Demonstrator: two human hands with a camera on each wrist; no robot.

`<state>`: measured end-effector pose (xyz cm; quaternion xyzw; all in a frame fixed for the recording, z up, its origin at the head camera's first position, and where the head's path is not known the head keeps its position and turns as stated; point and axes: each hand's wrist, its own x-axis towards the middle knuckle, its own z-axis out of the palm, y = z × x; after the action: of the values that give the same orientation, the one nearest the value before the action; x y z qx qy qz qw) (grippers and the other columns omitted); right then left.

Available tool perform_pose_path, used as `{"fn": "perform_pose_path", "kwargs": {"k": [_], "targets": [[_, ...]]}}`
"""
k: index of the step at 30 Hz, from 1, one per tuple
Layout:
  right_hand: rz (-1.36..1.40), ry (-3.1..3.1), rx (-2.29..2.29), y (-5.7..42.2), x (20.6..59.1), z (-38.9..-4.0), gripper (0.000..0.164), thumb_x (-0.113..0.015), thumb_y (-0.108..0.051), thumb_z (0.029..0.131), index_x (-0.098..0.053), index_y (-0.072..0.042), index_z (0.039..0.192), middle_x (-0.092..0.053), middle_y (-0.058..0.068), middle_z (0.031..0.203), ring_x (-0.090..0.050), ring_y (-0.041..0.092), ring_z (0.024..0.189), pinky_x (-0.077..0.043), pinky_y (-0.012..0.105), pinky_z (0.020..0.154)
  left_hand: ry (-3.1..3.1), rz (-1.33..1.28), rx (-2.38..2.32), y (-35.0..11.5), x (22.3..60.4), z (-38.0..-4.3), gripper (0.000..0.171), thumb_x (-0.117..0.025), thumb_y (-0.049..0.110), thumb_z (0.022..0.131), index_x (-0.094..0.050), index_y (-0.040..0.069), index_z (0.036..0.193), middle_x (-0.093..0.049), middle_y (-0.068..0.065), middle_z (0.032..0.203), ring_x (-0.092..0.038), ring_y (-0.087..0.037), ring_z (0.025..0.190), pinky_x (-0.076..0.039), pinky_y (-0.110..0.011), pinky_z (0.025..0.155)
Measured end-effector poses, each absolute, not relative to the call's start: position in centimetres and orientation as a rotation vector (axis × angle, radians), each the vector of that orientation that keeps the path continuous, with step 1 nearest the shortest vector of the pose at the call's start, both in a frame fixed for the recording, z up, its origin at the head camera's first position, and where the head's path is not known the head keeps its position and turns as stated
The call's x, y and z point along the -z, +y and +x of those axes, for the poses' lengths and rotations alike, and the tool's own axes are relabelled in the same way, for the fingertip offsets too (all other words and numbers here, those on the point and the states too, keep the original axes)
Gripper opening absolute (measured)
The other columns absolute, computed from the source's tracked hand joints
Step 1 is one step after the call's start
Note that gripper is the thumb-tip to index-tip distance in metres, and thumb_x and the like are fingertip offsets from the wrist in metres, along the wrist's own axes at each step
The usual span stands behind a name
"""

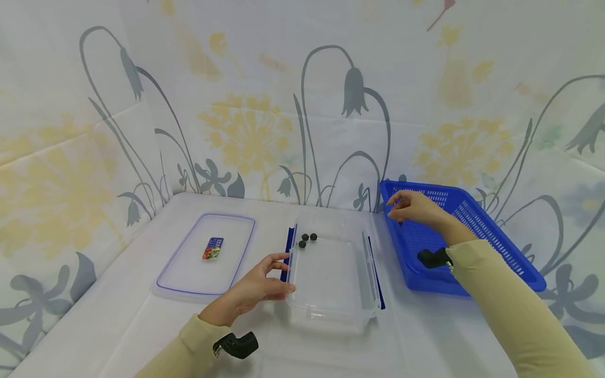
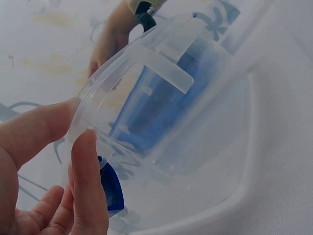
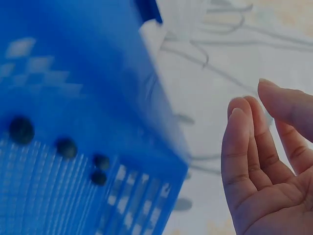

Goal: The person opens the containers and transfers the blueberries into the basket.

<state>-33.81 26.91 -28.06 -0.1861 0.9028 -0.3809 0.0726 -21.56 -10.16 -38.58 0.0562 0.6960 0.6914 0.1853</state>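
A clear plastic food container (image 1: 331, 278) stands in the middle of the table, with blue side latches (image 1: 376, 281). Three small dark balls (image 1: 304, 238) lie in it near the far left corner. My left hand (image 1: 252, 286) pinches its left rim between thumb and fingers, closely seen in the left wrist view. Over the near left part of a blue basket (image 1: 439, 284) hovers my right hand (image 1: 418, 210). Its fingers (image 3: 236, 147) are loosely bent, with nothing visible between them and the thumb. Several dark balls (image 3: 66, 148) are inside the basket in the right wrist view.
Left of the container lies a clear lid (image 1: 181, 278) with a blue edge line. A small colourful label (image 1: 213, 248) is on it. Behind the table hangs a flower-patterned cloth (image 1: 264, 157). The basket stands at the table's right side.
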Motion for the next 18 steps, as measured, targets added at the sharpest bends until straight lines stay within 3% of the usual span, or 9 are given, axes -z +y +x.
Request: {"fn": "perform_pose_path", "kwargs": {"k": [6,18], "targets": [[-0.618,2.649,1.189,24.2,28.4,-34.0,0.025,-0.063,-0.006,0.087,-0.053,0.004,0.108,-0.063,0.013,0.091,-0.06,0.021,0.08,-0.051,0.034,0.073,1.963,0.149,-1.942,-10.1,38.7,-21.6,0.071,-0.073,0.004,0.079,-0.036,0.012,0.139,-0.038,-0.013,0.127,-0.06,-0.018,0.08,-0.053,-0.034,0.078],[-0.71,2.537,1.119,17.4,29.5,-33.9,0.025,-0.064,-0.008,0.087,-0.054,0.001,0.108,-0.063,0.013,0.09,-0.061,0.021,0.079,-0.051,0.033,0.076,1.941,0.164,-1.959,-10.2,38.6,-21.7,0.074,-0.074,0.005,0.078,-0.035,0.011,0.14,-0.038,-0.014,0.126,-0.06,-0.019,0.081,-0.053,-0.035,0.078]]}}
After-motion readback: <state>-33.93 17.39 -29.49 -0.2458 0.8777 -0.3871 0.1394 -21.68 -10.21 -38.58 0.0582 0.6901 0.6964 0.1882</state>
